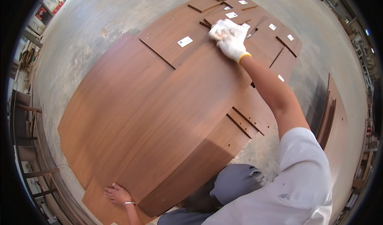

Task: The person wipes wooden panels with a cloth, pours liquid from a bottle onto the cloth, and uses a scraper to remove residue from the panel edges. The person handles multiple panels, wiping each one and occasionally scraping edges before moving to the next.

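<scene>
head view: on the stack (213, 145), our brown panel (153, 117) seemed stiff, heavy, best held by opposite edges; our left hand (118, 194) lay near, fingers flat; right hand (230, 38) far, fingers curled, contents unclear.

Around me spreads a grey, stained concrete floor (327, 45), and off to my right I see a broad brown wood-look board (339, 133) with narrow dark brown strips (328, 121) along its left side, though whether it lies flat or leans I cannot tell. On my left I have a brown frame of long rails and crossbars (42, 173), with small bright red objects (58, 7) farther off, while a jumble of grey and brown items (365, 61) lines my far right, too small to tell apart
</scene>
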A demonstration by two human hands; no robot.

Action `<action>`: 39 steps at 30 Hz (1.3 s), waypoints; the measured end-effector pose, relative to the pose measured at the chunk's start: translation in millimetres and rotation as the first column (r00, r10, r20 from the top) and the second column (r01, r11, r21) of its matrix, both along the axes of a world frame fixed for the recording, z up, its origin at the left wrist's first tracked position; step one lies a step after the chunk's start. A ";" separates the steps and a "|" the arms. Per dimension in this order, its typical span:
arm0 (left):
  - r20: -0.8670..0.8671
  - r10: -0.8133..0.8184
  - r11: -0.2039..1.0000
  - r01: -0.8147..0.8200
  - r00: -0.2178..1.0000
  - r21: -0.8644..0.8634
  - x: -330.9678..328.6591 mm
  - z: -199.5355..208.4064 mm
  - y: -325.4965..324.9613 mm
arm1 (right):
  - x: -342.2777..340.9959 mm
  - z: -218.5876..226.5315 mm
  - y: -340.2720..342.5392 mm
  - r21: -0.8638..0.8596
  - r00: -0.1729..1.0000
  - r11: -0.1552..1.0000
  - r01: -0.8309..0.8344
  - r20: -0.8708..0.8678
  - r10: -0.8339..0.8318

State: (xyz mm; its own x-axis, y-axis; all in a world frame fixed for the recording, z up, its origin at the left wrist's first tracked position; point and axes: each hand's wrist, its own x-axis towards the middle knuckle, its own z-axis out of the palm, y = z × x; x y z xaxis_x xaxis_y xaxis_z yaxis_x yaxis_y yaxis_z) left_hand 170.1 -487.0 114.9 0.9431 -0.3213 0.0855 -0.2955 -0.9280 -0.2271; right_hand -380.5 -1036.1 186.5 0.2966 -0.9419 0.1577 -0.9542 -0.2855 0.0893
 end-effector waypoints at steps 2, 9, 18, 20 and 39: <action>-0.004 -0.006 1.000 0.006 1.000 -0.028 -6.1 -4.9 3.0 | 22.0 -25.6 55.8 -0.004 0.918 0.926 -0.377 0.130 0.374; 0.103 -0.058 0.998 0.061 0.993 -0.018 0.5 -13.2 10.6 | -0.1 -6.5 211.3 0.217 0.666 0.834 -0.507 0.713 0.220; -0.127 -0.003 0.983 -0.020 0.992 -0.185 -13.9 16.4 1.8 | 77.8 -39.1 275.0 0.276 0.790 0.895 -0.351 0.601 0.125; -0.225 -0.010 0.982 -0.032 0.974 -0.185 -38.1 44.0 -13.5 | 96.0 -19.8 309.8 0.229 0.705 0.734 -0.639 0.555 0.441; 0.130 -0.216 0.972 0.226 0.968 -0.064 15.5 -19.8 33.3 | -22.1 20.3 260.8 0.347 0.879 0.831 -0.435 -0.037 0.476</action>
State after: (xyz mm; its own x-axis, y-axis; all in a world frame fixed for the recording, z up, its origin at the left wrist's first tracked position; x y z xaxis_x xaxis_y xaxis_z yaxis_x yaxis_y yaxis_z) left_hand 185.6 -453.7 95.1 0.8303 -0.5087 0.2279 -0.4701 -0.8587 -0.2039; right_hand -402.6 -775.3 206.8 0.7015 -0.6868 -0.1903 -0.6968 -0.7170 0.0196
